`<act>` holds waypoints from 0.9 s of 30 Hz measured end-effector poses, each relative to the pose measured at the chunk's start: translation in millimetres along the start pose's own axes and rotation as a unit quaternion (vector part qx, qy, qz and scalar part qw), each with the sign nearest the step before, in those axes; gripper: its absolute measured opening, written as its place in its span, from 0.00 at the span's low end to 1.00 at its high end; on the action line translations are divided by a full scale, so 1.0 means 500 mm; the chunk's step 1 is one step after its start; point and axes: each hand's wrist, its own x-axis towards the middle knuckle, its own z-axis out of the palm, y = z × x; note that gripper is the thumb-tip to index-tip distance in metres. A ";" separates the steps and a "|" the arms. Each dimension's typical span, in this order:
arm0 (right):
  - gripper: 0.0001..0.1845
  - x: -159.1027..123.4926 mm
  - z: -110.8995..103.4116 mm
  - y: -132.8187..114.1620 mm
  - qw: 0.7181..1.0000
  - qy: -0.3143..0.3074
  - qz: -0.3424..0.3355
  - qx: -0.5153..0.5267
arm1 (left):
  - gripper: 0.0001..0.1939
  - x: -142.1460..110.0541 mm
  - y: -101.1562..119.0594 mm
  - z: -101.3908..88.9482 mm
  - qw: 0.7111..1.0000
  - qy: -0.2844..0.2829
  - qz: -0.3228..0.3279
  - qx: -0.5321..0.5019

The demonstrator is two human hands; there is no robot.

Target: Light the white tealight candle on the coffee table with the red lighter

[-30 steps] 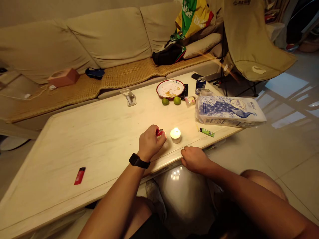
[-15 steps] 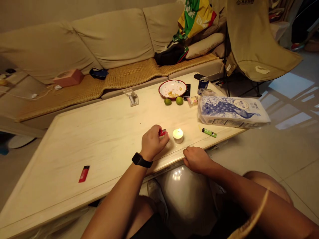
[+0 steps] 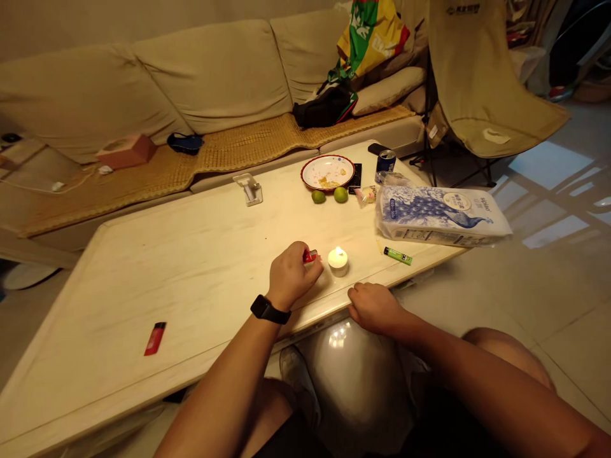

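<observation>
My left hand (image 3: 291, 275), with a black watch on its wrist, is closed round a red lighter (image 3: 310, 256) whose top pokes out toward a small white candle (image 3: 338, 261). The candle stands lit on the pale wooden table (image 3: 191, 267), just right of the lighter. My right hand (image 3: 375, 306) rests as a loose fist on the table's near edge, below the candle, with nothing visible in it.
A second red lighter (image 3: 155, 338) lies at the near left and a green lighter (image 3: 397, 256) right of the candle. Farther back sit a tissue pack (image 3: 442, 215), a plate (image 3: 327, 172), two limes (image 3: 329, 195), a can (image 3: 384, 163) and a small stand (image 3: 248, 189). A sofa (image 3: 191, 95) runs behind.
Both hands, the red lighter and the lit candle keep their places; only the camera view has shifted slightly.
</observation>
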 end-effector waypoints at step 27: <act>0.14 -0.001 0.002 -0.001 1.000 0.005 0.000 -0.010 | 0.08 0.014 0.033 0.013 0.996 -0.046 0.011 0.081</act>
